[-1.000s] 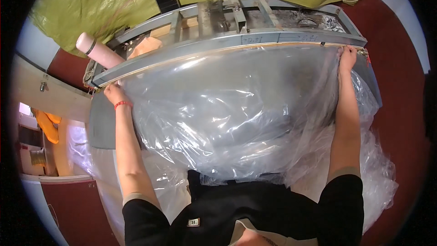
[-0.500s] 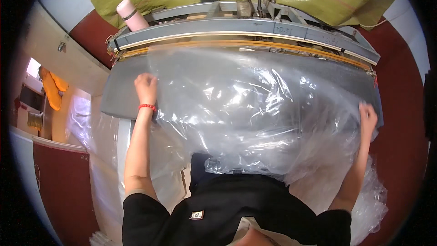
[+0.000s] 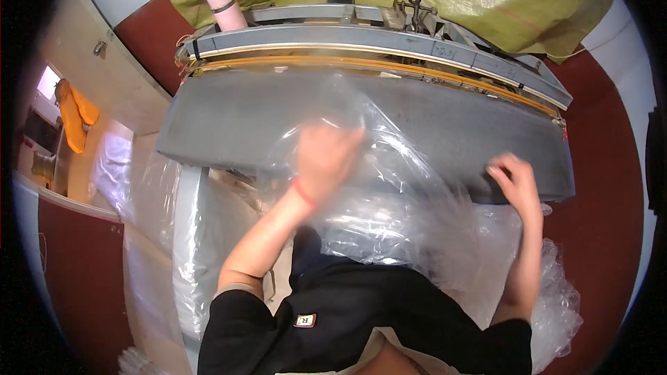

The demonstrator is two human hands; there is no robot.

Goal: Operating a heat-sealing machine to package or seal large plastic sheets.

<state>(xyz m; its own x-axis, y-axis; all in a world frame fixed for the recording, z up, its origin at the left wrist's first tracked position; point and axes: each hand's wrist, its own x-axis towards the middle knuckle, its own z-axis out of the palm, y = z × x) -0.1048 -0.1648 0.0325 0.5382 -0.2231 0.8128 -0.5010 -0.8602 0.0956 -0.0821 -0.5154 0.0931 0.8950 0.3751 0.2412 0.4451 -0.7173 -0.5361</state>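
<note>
At the far left I see a soft-looking orange object (image 3: 73,121) beyond an off-white door (image 3: 125,73). Next comes a pale pink cylindrical bottle (image 3: 226,12) with a dark band, behind a long grey metal bar (image 3: 313,37); a hard jolt to that bar might topple it.

The left hand (image 3: 328,154), a thin red bracelet (image 3: 303,193) at its wrist, is over the middle of a long dark grey flat-topped bench (image 3: 445,128). It's blurred, and I can't make out whether its fingers grip the sheet of clear, glossy plastic film (image 3: 368,226) around it. The film lies across the middle of the bench and drapes over its near edge against the person. With so much hanging there, its weight could drag the rest off; bunched under the hand, it might also crease or cling to itself.

Behind the bench runs a narrow orange-yellow strip (image 3: 326,63), and further right a dark metal clamp (image 3: 415,10) on the frame; a loose corner could snag and tear on that hardware.

The right hand (image 3: 513,179) hangs over the bench's near edge, fingers loosely curled, thumb a little apart, no film visible between them. With that side unheld, the film could slip askew. Below it, more film (image 3: 558,316) lies crumpled.
</note>
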